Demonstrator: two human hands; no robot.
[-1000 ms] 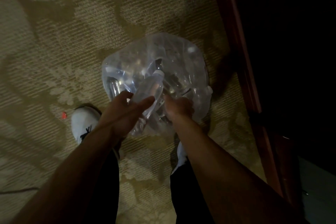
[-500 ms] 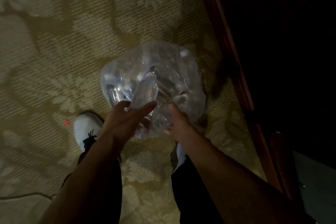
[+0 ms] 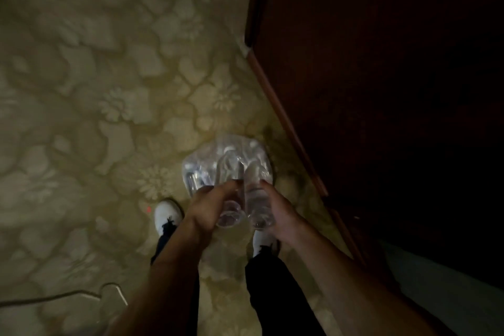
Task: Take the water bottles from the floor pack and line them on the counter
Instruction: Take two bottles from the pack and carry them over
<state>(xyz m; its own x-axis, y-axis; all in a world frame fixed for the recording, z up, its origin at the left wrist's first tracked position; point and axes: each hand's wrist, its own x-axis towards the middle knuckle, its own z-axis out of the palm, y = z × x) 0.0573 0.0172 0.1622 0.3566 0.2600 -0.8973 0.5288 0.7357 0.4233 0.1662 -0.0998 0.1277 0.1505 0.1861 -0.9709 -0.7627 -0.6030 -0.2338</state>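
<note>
A clear plastic pack [image 3: 207, 163] of water bottles sits on the patterned carpet just ahead of my feet. My left hand [image 3: 204, 204] grips one clear water bottle [image 3: 230, 213], its base turned toward me. My right hand [image 3: 278, 213] grips a second clear bottle [image 3: 257, 199], side by side with the first. Both bottles are lifted above the pack's near edge. The room is dim and the bottles left in the pack are blurred.
A dark wooden cabinet [image 3: 381, 90] with a reddish baseboard [image 3: 286, 123] runs along the right. My white shoes [image 3: 166, 215] stand on the floral carpet. A pale cord [image 3: 81, 293] lies at lower left, and a small red speck [image 3: 148, 209] beside the left shoe.
My right hand has closed on a second bottle and both hands have lifted their bottles up from the pack. The view has pulled back and up, so the pack looks smaller.
</note>
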